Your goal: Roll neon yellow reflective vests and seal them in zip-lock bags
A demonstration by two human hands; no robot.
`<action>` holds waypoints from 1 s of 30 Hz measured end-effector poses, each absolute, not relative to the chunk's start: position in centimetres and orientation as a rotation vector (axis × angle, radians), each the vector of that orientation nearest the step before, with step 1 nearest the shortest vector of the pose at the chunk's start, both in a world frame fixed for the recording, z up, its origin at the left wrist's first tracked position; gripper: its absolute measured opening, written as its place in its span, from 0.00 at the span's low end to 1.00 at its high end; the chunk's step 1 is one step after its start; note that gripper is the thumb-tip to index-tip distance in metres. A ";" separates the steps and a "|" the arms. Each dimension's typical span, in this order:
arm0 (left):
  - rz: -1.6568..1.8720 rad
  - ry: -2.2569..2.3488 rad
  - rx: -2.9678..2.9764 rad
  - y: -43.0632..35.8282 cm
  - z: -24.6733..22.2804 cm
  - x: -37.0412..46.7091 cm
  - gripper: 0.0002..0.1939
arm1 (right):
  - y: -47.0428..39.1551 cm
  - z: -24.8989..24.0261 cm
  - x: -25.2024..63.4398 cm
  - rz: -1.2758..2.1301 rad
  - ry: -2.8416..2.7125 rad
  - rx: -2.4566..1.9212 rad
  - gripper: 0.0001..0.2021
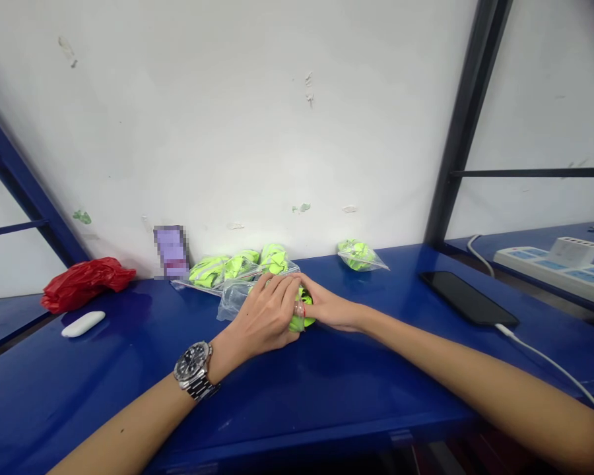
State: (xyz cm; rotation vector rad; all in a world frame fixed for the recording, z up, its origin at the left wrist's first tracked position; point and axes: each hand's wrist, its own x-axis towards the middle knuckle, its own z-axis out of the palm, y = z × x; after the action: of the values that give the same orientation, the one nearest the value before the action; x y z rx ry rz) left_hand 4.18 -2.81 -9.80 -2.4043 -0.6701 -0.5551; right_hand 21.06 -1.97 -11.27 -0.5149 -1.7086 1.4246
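Near the middle of the blue shelf, both hands are closed around a rolled-up neon yellow-green reflective vest (307, 320) and its clear plastic bag (231, 298). My left hand (272, 305), wearing a metal watch (193, 371) at the wrist, curls over the top and left side. My right hand (329, 305) presses in from the right, its thumb against the vest and its other fingers partly hidden behind my left hand. Loose bag film spreads out to the left. Just behind sit several bagged vests (241, 262) of the same colour.
Another bagged vest (358, 254) lies by the wall. On the left are a red plastic bag (88, 282), a white case (83, 324) and an upright, blurred purple object (171, 251). A phone (468, 298) with a white cable and a power strip (554, 267) lie right, past a dark post.
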 end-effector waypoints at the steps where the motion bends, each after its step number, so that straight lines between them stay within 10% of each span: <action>1: -0.562 -0.665 -2.401 -2.9 -9.7 4.2 0.31 | -2.0 -11.0 21.4 1.522 -1.697 -0.492 0.29; 10: -0.645 -0.637 -2.393 -2.5 -9.9 3.2 0.44 | -0.5 -10.2 25.0 2.047 -1.585 -0.432 0.39; 30: -0.854 -0.328 -2.466 -3.5 -10.6 4.7 0.37 | -2.3 -12.7 20.8 1.191 -1.672 -0.874 0.19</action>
State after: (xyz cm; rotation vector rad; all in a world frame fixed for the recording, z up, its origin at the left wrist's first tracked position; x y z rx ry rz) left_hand 4.71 -3.45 -10.60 -2.4655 -0.3278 -0.8535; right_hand 20.76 -2.27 -12.66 -0.8740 -1.6721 1.1908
